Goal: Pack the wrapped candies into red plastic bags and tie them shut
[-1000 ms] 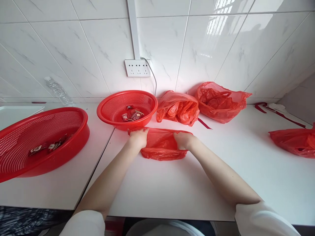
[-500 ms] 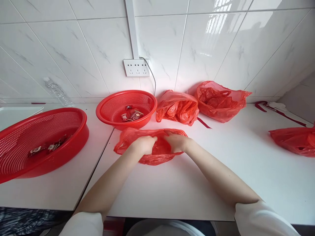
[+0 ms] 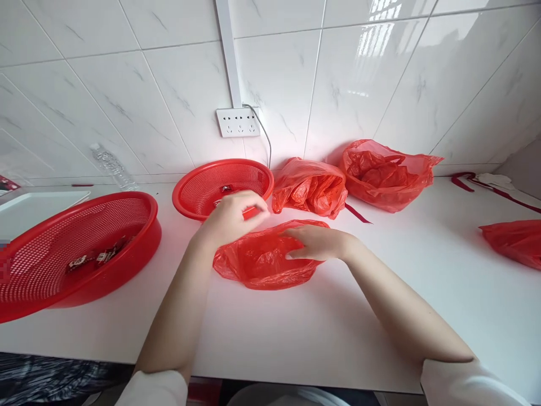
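A red plastic bag [image 3: 268, 268] lies with its mouth spread on the white table in front of me. My left hand [image 3: 234, 217] is raised above the bag's left end, just in front of the small red basket [image 3: 200, 186]. Its fingers curl loosely, with a gap showing between thumb and fingers and nothing visible in them. Over the bag's right side is my right hand [image 3: 321, 242], thumb apart from the fingers and fingertips at the bag's opening. It appears to hold nothing. My left hand partly covers the small wrapped packets [image 3: 227, 188] in that basket.
A larger red basket [image 3: 154, 225] with several wrapped packets stands at left, near a clear plastic bottle [image 3: 114, 167] and a white tray [image 3: 46, 203]. Two stuffed red bags [image 3: 310, 186] stand along the wall; another red bag [image 3: 513, 239] lies at far right.
My left hand has come up out of the bag and moved toward the small basket. My right hand has lifted slightly from inside the bag. The view has shifted a little left.
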The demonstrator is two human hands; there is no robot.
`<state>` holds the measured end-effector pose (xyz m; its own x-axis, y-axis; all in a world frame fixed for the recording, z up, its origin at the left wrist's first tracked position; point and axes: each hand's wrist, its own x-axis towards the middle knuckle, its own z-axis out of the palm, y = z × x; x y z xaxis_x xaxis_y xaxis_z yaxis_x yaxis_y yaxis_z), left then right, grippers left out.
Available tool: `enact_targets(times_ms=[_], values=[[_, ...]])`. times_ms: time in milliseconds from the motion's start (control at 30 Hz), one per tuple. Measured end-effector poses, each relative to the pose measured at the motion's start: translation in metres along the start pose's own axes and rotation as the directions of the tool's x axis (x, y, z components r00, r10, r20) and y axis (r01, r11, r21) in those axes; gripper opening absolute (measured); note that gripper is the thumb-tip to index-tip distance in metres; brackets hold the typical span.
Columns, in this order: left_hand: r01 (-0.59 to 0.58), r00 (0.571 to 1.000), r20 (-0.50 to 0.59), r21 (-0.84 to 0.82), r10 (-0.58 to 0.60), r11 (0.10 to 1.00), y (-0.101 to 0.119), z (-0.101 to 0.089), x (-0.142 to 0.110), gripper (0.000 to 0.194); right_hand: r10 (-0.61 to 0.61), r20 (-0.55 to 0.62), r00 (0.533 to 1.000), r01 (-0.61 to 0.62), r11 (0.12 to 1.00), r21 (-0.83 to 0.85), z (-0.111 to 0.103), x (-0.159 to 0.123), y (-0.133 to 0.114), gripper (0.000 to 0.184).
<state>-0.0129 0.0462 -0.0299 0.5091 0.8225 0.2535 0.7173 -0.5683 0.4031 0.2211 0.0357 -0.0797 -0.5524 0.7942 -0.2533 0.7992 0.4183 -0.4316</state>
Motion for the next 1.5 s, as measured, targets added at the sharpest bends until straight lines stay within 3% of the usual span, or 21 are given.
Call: enact_targets(times_ms=[67, 100, 167, 233, 300, 367, 500, 667, 867, 933, 1000, 1100, 1133, 1200, 1267, 1367, 1433, 1500], values=[[0.118, 0.973, -0.214, 0.144, -0.085, 0.982, -0.015, -0.001, 0.006, 0.028, -0.069, 0.014, 0.998, 0.068, 0.995, 0.067, -0.006, -0.009, -0.006, 0.06], [0.21, 0.957, -0.246, 0.211, -0.156, 0.955, -0.025, 0.001, 0.009, 0.031, -0.089, 0.033, 0.995, 0.085, 0.991, 0.099, -0.008, -0.012, -0.008, 0.058], [0.346, 0.936, -0.149, 0.219, -0.319, 0.912, -0.045, 0.005, 0.013, 0.034, -0.127, 0.042, 0.991, 0.118, 0.978, 0.172, -0.01, -0.016, -0.011, 0.054], [0.393, 0.917, 0.007, 0.166, -0.4, 0.904, -0.058, 0.008, 0.014, 0.041, -0.165, 0.026, 0.986, 0.154, 0.958, 0.242, -0.011, -0.016, -0.011, 0.05], [0.363, 0.919, 0.113, 0.129, -0.377, 0.923, -0.062, 0.011, 0.013, 0.043, -0.184, -0.023, 0.983, 0.182, 0.929, 0.321, -0.011, -0.013, -0.008, 0.042], [0.298, 0.934, 0.148, 0.187, -0.326, 0.936, -0.061, 0.014, 0.013, 0.036, -0.156, -0.115, 0.981, 0.191, 0.873, 0.449, -0.011, -0.007, -0.004, 0.038], [0.234, 0.952, 0.109, 0.349, -0.287, 0.908, -0.058, 0.019, 0.015, 0.034, -0.067, -0.19, 0.98, 0.189, 0.623, 0.759, -0.006, 0.01, 0.008, 0.043], [0.135, 0.975, 0.125, 0.325, -0.185, 0.936, -0.045, 0.007, 0.009, 0.035, 0.09, -0.214, 0.973, 0.192, 0.206, 0.959, -0.001, 0.031, 0.019, 0.048], [0.1, 0.981, 0.13, 0.311, -0.147, 0.945, -0.009, -0.004, -0.003, 0.042, 0.236, -0.243, 0.941, 0.251, -0.004, 0.968, -0.005, 0.038, 0.02, 0.042], [0.027, 0.993, 0.098, 0.321, -0.061, 0.947, 0.001, -0.004, -0.004, 0.045, 0.317, -0.248, 0.915, 0.262, 0.0, 0.965, -0.008, 0.035, 0.021, 0.035], [-0.118, 0.993, 0.063, 0.318, 0.104, 0.941, 0.011, -0.005, -0.005, 0.042, 0.402, -0.269, 0.875, 0.271, 0.053, 0.961, -0.013, 0.031, 0.023, 0.032], [-0.228, 0.966, -0.055, 0.272, 0.252, 0.935, 0.026, -0.016, -0.015, 0.014, 0.454, -0.321, 0.831, 0.306, 0.109, 0.946, -0.023, 0.021, 0.031, 0.028], [-0.194, 0.969, -0.102, 0.257, 0.226, 0.947, 0.03, -0.022, -0.021, 0.016, 0.463, -0.343, 0.818, 0.325, 0.12, 0.938, -0.026, 0.017, 0.035, 0.025], [-0.025, 0.99, -0.127, 0.249, 0.058, 0.968, 0.033, -0.035, -0.034, 0.042, 0.482, -0.388, 0.786, 0.357, 0.158, 0.921, -0.033, 0.008, 0.044, 0.022], [0.203, 0.979, -0.027, 0.29, -0.204, 0.935, 0.025, -0.044, -0.043, 0.055, 0.499, -0.428, 0.754, 0.374, 0.21, 0.904, -0.039, -0.001, 0.052, 0.022], [0.433, 0.837, 0.179, 0.359, -0.517, 0.827, -0.006, -0.042, -0.039, 0.049, 0.494, -0.481, 0.725, 0.386, 0.288, 0.877, -0.047, -0.015, 0.061, 0.027], [0.5, 0.758, 0.278, 0.335, -0.59, 0.799, -0.031, -0.03, -0.027, 0.042, 0.484, -0.515, 0.707, 0.388, 0.343, 0.855, -0.05, -0.023, 0.063, 0.029], [0.545, 0.721, 0.322, 0.281, -0.613, 0.789, -0.054, -0.016, -0.013, 0.036, 0.461, -0.547, 0.699, 0.392, 0.394, 0.831, -0.052, -0.029, 0.063, 0.031]])
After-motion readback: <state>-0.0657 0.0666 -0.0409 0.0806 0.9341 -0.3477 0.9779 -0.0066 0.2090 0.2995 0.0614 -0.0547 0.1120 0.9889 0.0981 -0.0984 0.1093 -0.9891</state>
